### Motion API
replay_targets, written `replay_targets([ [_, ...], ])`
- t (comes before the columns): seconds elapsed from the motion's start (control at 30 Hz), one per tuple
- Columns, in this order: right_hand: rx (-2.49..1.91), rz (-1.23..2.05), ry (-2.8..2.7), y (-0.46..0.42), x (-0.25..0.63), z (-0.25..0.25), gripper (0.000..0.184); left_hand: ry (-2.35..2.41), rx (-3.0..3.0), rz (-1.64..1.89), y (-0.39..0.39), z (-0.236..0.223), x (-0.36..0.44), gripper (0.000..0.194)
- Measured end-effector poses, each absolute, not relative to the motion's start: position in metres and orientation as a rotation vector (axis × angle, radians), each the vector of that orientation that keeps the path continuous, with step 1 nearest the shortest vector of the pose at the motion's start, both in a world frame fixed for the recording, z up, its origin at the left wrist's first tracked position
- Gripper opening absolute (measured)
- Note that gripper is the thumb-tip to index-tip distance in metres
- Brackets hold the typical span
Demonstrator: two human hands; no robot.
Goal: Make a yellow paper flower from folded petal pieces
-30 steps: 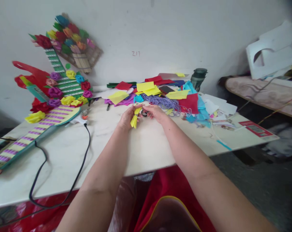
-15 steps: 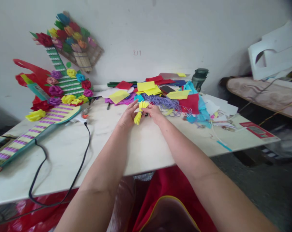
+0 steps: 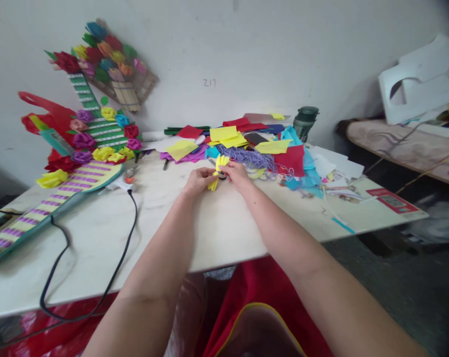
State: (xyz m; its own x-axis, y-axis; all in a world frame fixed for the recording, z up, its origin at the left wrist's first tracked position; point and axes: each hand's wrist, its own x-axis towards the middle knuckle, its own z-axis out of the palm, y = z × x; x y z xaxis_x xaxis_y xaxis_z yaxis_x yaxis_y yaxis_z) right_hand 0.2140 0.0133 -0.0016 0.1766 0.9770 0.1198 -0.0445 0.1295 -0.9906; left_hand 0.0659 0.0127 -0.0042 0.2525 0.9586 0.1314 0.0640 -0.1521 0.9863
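Observation:
Between my hands is a pleated yellow paper (image 3: 222, 161), gathered at its middle and fanned at both ends like a bow. My left hand (image 3: 199, 181) is closed, its fingertips pinching the paper near the gathered middle from the left. From the other side my right hand (image 3: 236, 174) pinches the same spot. Something small and dark shows just under the right fingertips; its kind cannot be made out. Both hands are just above the white table (image 3: 224, 223). Right behind them lie a tangle of purple yarn (image 3: 246, 156) and yellow paper sheets (image 3: 224, 134).
Coloured paper, including a red sheet (image 3: 289, 161), and a dark green bottle (image 3: 306, 123) stand behind. To the left are a decorated board with paper flowers (image 3: 86, 141), a red plastic bag (image 3: 49, 111) and a black cable (image 3: 133, 218). White paper scraps (image 3: 338, 161) lie right.
My left hand's fingers have gone from spread beside the yellow paper to closed on it. My right hand keeps its pinch. The view has shifted slightly.

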Motion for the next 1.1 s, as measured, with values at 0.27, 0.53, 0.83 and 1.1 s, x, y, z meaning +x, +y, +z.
replay_targets([
  [0.27, -1.128, 1.118, -1.036, 0.013, 0.2124, -0.0007, 0.009, 1.043, 1.635, 1.092, 0.0179, -0.0087, 0.0675, 0.045],
  [0.53, -1.168, 1.11, -1.014, 0.0133, 0.2135, 0.0011, 0.007, 1.096, 1.665, 1.056, 0.0153, -0.0063, 0.0695, 0.039],
  [0.83, -1.125, 1.135, -0.925, 0.0147, 0.2138, 0.0026, 0.012, 1.156, 1.768, 1.128, 0.0125, -0.0024, 0.0715, 0.036],
  [1.1, -1.093, 1.159, -0.903, 0.0145, 0.2132, 0.0015, 0.009, 1.247, 1.883, 1.221, 0.0194, -0.0102, 0.0745, 0.042],
])
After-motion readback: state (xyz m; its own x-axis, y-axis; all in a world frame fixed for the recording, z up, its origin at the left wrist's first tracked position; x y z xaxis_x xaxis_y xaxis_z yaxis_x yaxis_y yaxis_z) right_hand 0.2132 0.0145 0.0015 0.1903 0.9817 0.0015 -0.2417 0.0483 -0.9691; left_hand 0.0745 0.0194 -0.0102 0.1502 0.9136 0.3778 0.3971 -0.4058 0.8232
